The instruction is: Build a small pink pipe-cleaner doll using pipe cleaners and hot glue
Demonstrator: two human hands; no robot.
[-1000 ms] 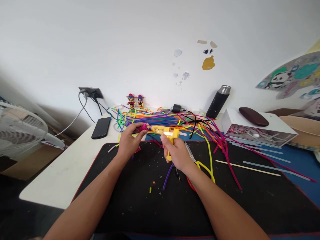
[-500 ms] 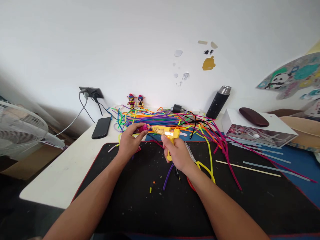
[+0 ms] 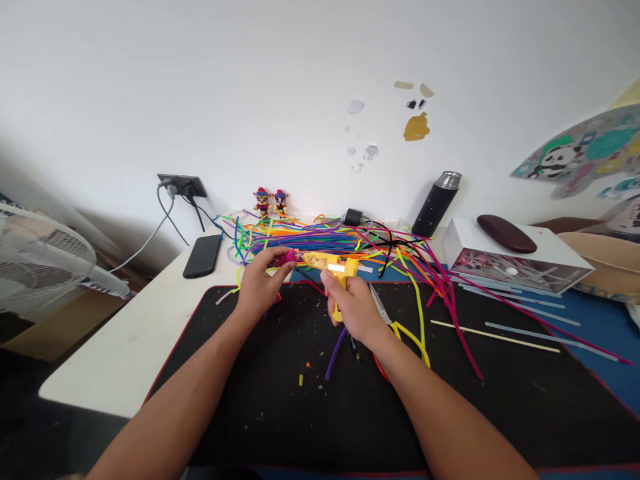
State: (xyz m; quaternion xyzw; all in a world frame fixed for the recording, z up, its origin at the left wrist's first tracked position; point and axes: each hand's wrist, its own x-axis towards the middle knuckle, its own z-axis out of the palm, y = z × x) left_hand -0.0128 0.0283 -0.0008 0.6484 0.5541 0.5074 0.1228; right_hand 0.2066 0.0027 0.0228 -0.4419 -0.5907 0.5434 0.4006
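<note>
Magenta fuzz wound into a small bundle (image 3: pixel 286 257) sits pinched between the thumb and fingers of the left hand (image 3: pixel 260 288), above the far edge of the black mat (image 3: pixel 280 413). The right hand (image 3: pixel 354 308) is closed round the grip of a yellow glue gun (image 3: pixel 331 265), whose nozzle touches the bundle's right end; a light glows on the gun's body. Gluing on the bundle looks under way, and the piece seems only partly built beside the two little figures (image 3: pixel 271 200) standing complete against the wall. A broad heap of loose pipe cleaners (image 3: pixel 320 239) lies just behind the hands, so most of the material appears unused. Cut scraps dot the mat, scissors (image 3: pixel 383 308) lie beside the right wrist, and clear glue sticks (image 3: pixel 520 308) rest further right. No brand or writing is legible on the gun, the phone (image 3: pixel 202 255) or the flask (image 3: pixel 436 204); a panda picture (image 3: pixel 560 160) on the wall shows no readable words
</note>
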